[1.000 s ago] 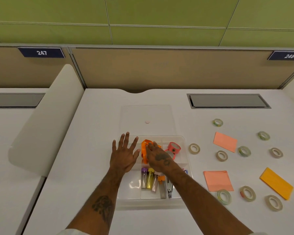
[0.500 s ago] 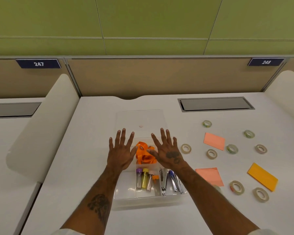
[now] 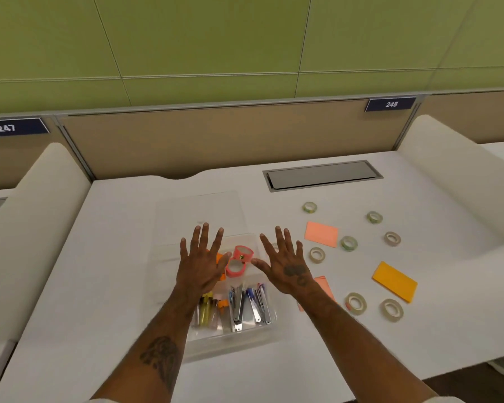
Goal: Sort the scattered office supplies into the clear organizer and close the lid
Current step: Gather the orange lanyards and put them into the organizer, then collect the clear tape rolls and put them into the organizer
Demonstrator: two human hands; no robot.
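Organizer (image 3: 233, 346): head view, only cam. Clear divided box on desk, under and between both hands, lid off it.
Lid (image 3: 198, 209): clear, lying flat on desk just past L fingertips, beyond box's far edge.
L hand (image 3: 200, 266): palm down, fingers straight and spread, holds nothing. Over box's left-rear part; can't tell if touching.
R hand (image 3: 285, 264): palm down, fingers splayed, thumb out toward L hand, holds nothing. Over box's right rim; contact unclear.
Pink tape rolls (image 3: 235, 267): 2, rear compartment, in the gap between the two thumbs, touching each other.
Orange item (image 3: 219, 258): rear compartment, mostly hidden under L hand; can't ID.
Metal tools (image 3: 237, 308): several chrome pcs w/ blue bits, front-right compartment, between the wrists, nearer R wrist.
Tubes (image 3: 205, 311): yellowish, front-left compartment, partly under L wrist.
Loose tape rolls (image 3: 317, 254): 7 on desk, all to the right of R hand; nearest just beside its little finger, 2 out beside R forearm.
Sticky notes (image 3: 321, 234): pink one right of R fingertips; yellow-orange one (image 3: 394, 281) farther right; another pink partly under R forearm.
Desk (image 3: 99, 286): white.
Cable hatch (image 3: 322, 175): grey, well beyond R hand.
Placards (image 3: 391, 104): "248" on the partition, "247" far left.
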